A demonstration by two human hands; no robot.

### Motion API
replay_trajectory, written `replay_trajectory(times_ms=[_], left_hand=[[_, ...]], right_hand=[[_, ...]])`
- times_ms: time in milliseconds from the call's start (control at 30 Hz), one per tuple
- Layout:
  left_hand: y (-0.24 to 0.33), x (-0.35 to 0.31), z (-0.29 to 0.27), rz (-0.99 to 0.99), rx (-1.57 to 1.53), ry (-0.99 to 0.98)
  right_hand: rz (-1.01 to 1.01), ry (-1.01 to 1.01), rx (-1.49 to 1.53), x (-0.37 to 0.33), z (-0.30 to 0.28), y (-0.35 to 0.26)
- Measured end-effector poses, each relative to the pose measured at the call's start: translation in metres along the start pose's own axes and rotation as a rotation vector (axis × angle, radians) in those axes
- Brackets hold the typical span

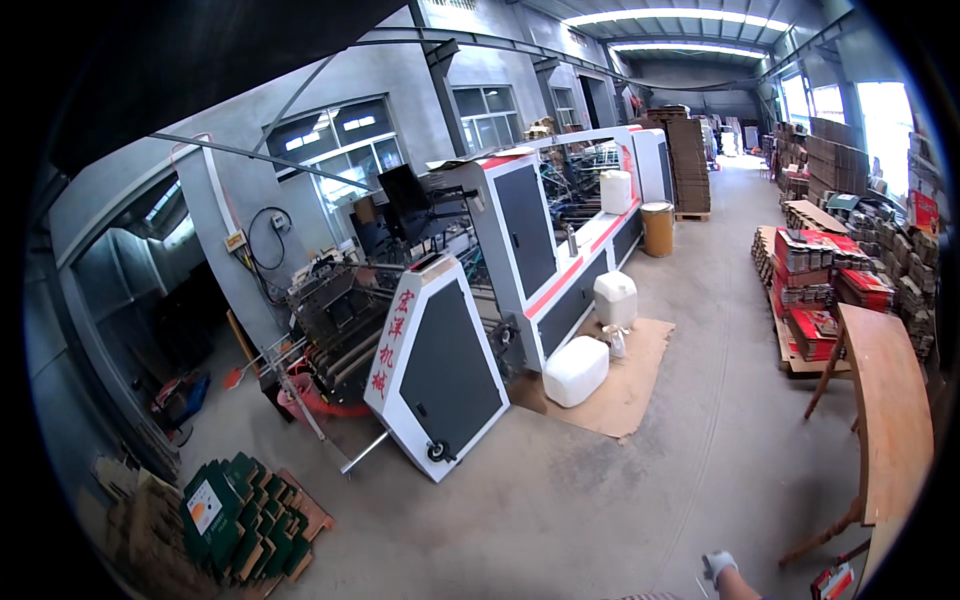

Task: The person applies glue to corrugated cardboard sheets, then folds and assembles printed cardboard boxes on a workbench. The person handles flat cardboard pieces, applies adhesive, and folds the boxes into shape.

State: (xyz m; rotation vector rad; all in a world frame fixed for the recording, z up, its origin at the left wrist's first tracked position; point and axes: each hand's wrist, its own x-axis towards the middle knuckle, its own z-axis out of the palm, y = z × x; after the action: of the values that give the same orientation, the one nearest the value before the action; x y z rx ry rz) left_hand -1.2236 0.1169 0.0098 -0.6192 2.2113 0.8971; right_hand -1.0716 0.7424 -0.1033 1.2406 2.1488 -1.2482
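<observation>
My right hand [718, 566], in a whitish glove with the forearm bare behind it, shows small at the lower edge, right of centre. It hangs over the grey floor, apart from everything around it. Its fingers are too small and blurred to make out, and I see no object plainly in it. To its right stands a long wooden bench [884, 400] with splayed legs. Below the bench, at the rim of the view, lies a red and white printed item [832, 582]. My left hand is out of view.
A long white and grey machine [450, 370] runs into the distance. White plastic jugs [577, 371] stand beside it on flat cardboard [640, 390]. Green cartons [245, 515] are stacked at lower left, red cartons [815, 265] at right. A brown drum [657, 230] stands farther back.
</observation>
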Motion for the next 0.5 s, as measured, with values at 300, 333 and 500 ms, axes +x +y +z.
replay_trajectory(times_ms=[300, 333, 500], left_hand=[[0.166, 0.095, -0.084, 0.020, -0.291, 0.095], [0.191, 0.111, -0.089, 0.030, -0.319, 0.089], [0.291, 0.177, -0.135, 0.057, -0.461, 0.095]], right_hand=[[-0.729, -0.219, 0.085, 0.079, 0.004, -0.547], [-0.795, -0.224, 0.139, 0.086, -0.008, -0.590], [-1.049, 0.006, -0.075, 0.065, -0.062, -0.771]])
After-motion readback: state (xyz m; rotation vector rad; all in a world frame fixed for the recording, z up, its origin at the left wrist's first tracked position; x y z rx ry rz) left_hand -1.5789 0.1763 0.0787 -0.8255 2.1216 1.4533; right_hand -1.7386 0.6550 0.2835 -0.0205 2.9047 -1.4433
